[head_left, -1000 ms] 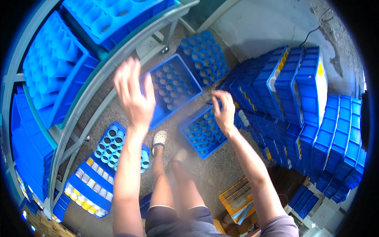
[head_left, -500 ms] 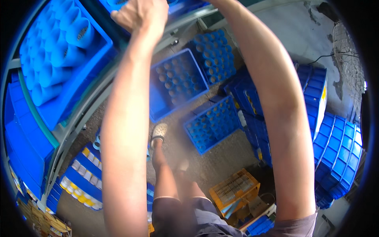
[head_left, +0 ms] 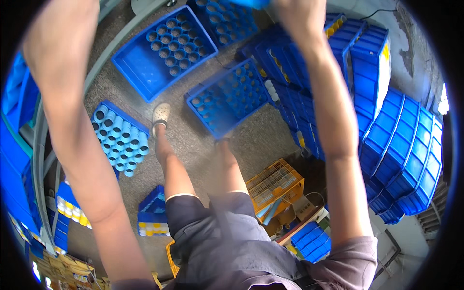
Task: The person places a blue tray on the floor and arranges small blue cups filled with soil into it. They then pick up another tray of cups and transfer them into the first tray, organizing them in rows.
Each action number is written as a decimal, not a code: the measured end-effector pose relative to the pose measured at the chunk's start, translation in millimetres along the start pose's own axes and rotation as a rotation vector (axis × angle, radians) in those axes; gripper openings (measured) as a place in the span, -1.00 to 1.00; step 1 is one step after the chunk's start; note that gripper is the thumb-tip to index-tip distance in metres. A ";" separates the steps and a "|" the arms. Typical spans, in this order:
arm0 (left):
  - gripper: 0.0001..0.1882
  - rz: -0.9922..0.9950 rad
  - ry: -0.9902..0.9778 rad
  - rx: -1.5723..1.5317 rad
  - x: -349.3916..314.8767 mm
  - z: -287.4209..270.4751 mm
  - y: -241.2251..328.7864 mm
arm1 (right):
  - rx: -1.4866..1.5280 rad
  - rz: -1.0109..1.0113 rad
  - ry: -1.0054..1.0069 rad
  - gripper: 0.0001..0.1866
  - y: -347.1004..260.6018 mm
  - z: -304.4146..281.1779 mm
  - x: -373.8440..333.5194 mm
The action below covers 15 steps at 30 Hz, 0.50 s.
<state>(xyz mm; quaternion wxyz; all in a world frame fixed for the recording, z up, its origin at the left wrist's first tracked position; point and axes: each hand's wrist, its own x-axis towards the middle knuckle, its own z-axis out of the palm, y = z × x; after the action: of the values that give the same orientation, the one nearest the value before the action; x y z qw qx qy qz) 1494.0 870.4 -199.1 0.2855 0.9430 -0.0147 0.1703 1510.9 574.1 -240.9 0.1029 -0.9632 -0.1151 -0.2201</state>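
Note:
At the upper left, my left hand (head_left: pixel 63 34) is blurred, and its fingers are cut off by the top edge. My right hand (head_left: pixel 299 17) is raised at the top edge, right of centre, partly out of frame. A light blue object (head_left: pixel 249 3) touches its left side and appears gripped; only its lower part shows. Below and between my hands, a blue crate (head_left: pixel 137 72) on the floor holds several round blue cups (head_left: pixel 174 47) with grey-brown contents. A second blue crate (head_left: pixel 224 126) of cups lies nearer my feet.
Light blue tubes (head_left: pixel 121 135) stand grouped at left. Another cup crate (head_left: pixel 227 24) is at the top. Stacked blue crates (head_left: pixel 398 145) fill the right side. An orange crate (head_left: pixel 275 183) sits right of my legs. A curved metal rail (head_left: pixel 113 41) runs along the left.
My left hand has moved left, and my right hand has come into view at the top. The view has shifted, showing more of my legs and the floor tubes; the upper-left tray of cups has mostly left view.

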 end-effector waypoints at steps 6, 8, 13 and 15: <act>-0.66 0.012 -0.211 0.035 -242.5 74.3 52.7 | 0.085 0.407 -0.417 -0.78 40.1 14.9 -308.2; -0.67 -0.089 -0.401 0.090 -335.0 114.6 65.3 | 0.057 0.607 -0.664 -0.75 55.5 35.8 -404.7; -0.71 -0.388 -0.740 0.076 -539.4 186.2 87.4 | 0.023 0.756 -0.891 -0.75 80.7 109.0 -593.2; -0.69 -0.461 -0.776 0.068 -599.3 207.2 89.0 | 0.013 0.779 -0.843 -0.74 84.6 145.5 -645.8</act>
<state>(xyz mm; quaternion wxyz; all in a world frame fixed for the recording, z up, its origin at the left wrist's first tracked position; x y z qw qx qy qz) 983.3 641.7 -510.5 0.2583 0.9246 0.0952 -0.2634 1025.6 415.8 -670.8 0.1274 -0.9385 0.2159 0.2376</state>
